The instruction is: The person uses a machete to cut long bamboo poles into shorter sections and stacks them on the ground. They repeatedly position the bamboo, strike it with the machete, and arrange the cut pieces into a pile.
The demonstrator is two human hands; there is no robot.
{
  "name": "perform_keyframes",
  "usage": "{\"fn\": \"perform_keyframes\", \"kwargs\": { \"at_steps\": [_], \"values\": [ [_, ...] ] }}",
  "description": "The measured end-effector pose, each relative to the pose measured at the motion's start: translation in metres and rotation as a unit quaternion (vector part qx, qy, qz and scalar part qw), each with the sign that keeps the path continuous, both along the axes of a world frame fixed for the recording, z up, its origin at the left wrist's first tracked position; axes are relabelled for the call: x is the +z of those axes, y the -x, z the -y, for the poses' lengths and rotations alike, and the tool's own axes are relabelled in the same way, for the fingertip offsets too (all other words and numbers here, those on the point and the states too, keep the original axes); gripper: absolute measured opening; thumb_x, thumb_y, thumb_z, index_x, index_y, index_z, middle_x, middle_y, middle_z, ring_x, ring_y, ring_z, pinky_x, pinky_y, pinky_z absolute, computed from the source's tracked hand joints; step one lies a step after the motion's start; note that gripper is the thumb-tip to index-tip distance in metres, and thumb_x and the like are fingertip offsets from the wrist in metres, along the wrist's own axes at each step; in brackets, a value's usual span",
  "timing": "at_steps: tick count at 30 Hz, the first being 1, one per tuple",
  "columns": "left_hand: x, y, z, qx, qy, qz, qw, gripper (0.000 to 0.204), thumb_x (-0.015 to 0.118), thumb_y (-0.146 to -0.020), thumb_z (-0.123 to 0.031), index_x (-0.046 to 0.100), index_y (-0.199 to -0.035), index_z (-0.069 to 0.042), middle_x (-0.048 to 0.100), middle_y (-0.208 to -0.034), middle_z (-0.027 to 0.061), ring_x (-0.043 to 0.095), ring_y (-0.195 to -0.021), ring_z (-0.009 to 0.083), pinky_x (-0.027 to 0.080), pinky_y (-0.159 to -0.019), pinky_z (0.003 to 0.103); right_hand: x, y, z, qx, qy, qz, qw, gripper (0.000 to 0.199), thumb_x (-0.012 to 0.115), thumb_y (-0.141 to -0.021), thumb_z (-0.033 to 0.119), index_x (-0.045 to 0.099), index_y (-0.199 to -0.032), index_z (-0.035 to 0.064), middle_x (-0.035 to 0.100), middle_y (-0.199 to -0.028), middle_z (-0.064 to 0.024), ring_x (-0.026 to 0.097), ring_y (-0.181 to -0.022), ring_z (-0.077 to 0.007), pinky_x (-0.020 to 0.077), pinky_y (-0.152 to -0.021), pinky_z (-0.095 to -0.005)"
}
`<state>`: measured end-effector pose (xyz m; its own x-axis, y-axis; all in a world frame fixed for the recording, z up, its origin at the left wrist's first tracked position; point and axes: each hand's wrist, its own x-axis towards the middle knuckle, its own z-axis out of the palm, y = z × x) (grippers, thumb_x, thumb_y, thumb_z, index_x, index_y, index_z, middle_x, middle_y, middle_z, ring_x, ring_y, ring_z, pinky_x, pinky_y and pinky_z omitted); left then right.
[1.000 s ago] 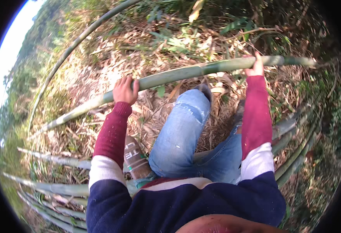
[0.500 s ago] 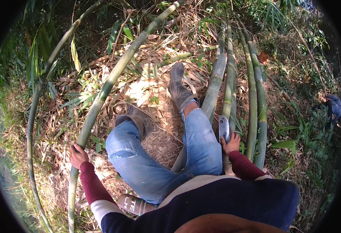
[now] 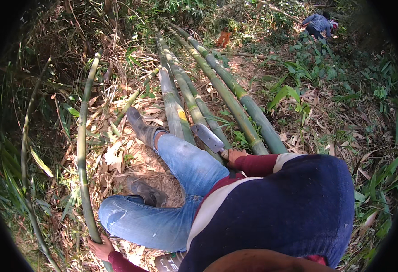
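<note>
At the lower left, my left hand is wrapped round a long green bamboo pole that rises, slightly curved, toward the far left. My right hand, beside my right thigh, is closed on the handle of a cleaver-like knife. Its broad grey blade has holes near the far end and points away to the left. The blade lies over or just above a felled bamboo pole; whether they touch I cannot tell.
More felled bamboo poles stretch away on my right. A thinner stem stands at the far left. Dry leaves cover the ground round my boots. Another person bends among plants at the far right.
My view has turned rightward, bringing the other person further into sight. Both hands keep their hold, the left on the bamboo pole and the right on the knife.
</note>
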<state>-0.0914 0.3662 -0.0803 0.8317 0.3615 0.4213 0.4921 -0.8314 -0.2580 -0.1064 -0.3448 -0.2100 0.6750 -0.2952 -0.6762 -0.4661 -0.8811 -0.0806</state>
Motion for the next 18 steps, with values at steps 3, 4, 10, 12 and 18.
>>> {"fn": "perform_keyframes", "kwargs": {
  "at_steps": [3, 4, 10, 12, 18],
  "values": [
    [0.003, 0.0, 0.012, 0.102, -0.016, -0.072, 0.992, 0.071, 0.065, -0.088, -0.04, 0.034, -0.148, -0.018, 0.057, -0.136, 0.0127, 0.068, -0.1, 0.0313, 0.058, -0.076, 0.046, -0.005, -0.01, 0.013, -0.005, 0.006, -0.037, 0.999, 0.084, 0.072, -0.073, 0.05, 0.042, -0.132, -0.0005, 0.062, -0.124, -0.022, 0.063, -0.111, -0.0366, 0.0387, -0.098, -0.0576],
    [0.001, -0.003, 0.014, 0.125, -0.008, -0.093, 0.988, 0.069, 0.065, -0.088, -0.035, 0.035, -0.148, -0.017, 0.058, -0.133, 0.0141, 0.069, -0.095, 0.0316, 0.058, -0.074, 0.045, -0.01, -0.013, 0.017, -0.011, 0.025, -0.04, 0.999, 0.086, 0.073, -0.073, 0.05, 0.04, -0.132, -0.0018, 0.065, -0.12, -0.0209, 0.063, -0.111, -0.0365, 0.039, -0.098, -0.0583],
    [0.012, -0.018, -0.012, 0.114, 0.09, -0.153, 0.977, 0.071, 0.071, -0.077, -0.018, 0.045, -0.142, -0.012, 0.069, -0.105, 0.0192, 0.07, -0.087, 0.0337, 0.057, -0.075, 0.045, 0.019, -0.037, 0.008, 0.051, 0.111, -0.07, 0.99, 0.075, 0.072, -0.076, 0.04, 0.043, -0.131, -0.0017, 0.067, -0.115, -0.0175, 0.064, -0.111, -0.0361, 0.0398, -0.1, -0.0553],
    [0.025, -0.024, -0.02, 0.116, 0.114, -0.154, 0.975, 0.072, 0.073, -0.075, -0.015, 0.046, -0.141, -0.011, 0.069, -0.105, 0.0193, 0.07, -0.09, 0.0337, 0.056, -0.077, 0.045, 0.021, -0.041, -0.001, 0.03, 0.098, -0.039, 0.994, 0.065, 0.067, -0.08, 0.038, 0.048, -0.128, -0.0016, 0.068, -0.113, -0.0187, 0.065, -0.109, -0.0375, 0.0406, -0.1, -0.0537],
    [0.015, -0.036, -0.098, -0.001, 0.296, -0.16, 0.942, 0.069, 0.079, -0.064, -0.007, 0.053, -0.128, -0.004, 0.069, -0.103, 0.0198, 0.067, -0.097, 0.0384, 0.053, -0.087, 0.044, -0.013, -0.063, -0.03, -0.032, 0.053, 0.03, 0.998, 0.059, 0.036, -0.098, 0.046, 0.064, -0.109, -0.004, 0.068, -0.106, -0.0279, 0.066, -0.103, -0.0419, 0.0488, -0.091, -0.0509]
  ]
}}
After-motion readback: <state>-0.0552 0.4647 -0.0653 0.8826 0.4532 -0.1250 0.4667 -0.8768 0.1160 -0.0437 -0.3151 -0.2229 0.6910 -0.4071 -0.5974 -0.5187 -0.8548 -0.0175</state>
